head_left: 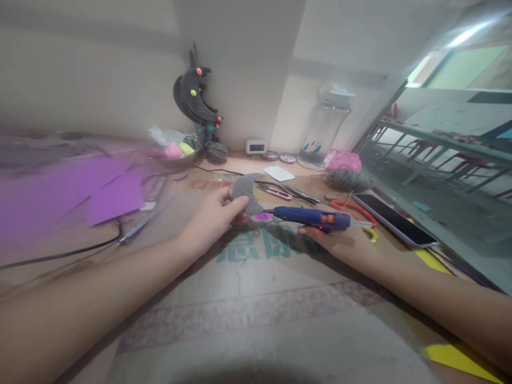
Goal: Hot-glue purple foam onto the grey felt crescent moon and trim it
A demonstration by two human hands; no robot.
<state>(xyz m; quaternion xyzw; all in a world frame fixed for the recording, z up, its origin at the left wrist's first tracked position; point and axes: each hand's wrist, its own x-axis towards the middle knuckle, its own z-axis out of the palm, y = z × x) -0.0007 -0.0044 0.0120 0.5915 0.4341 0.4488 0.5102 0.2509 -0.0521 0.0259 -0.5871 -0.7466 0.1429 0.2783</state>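
Observation:
My left hand (229, 209) pinches a grey yarn-covered crescent (245, 191) between thumb and fingers, just above the table. In my right hand (332, 237) is a blue hot glue gun (304, 215), a small red light glowing on its body and a clear glue stick coming out of its back end. The gun's nozzle points left and meets, or nearly meets, the lower tip of the crescent; I cannot tell if they touch. Under the nozzle lies a small purple piece (262, 216).
Behind the hands lie pink thread snips (276, 192), a white card (279, 173) and orange-handled scissors (352, 207). A phone (394, 217), grey yarn (349, 181) and clear bottle (325, 128) stand or lie right. Purple sheets (114, 197) and a black cord (80, 250) are left; a dark crescent ornament (192, 96) stands behind.

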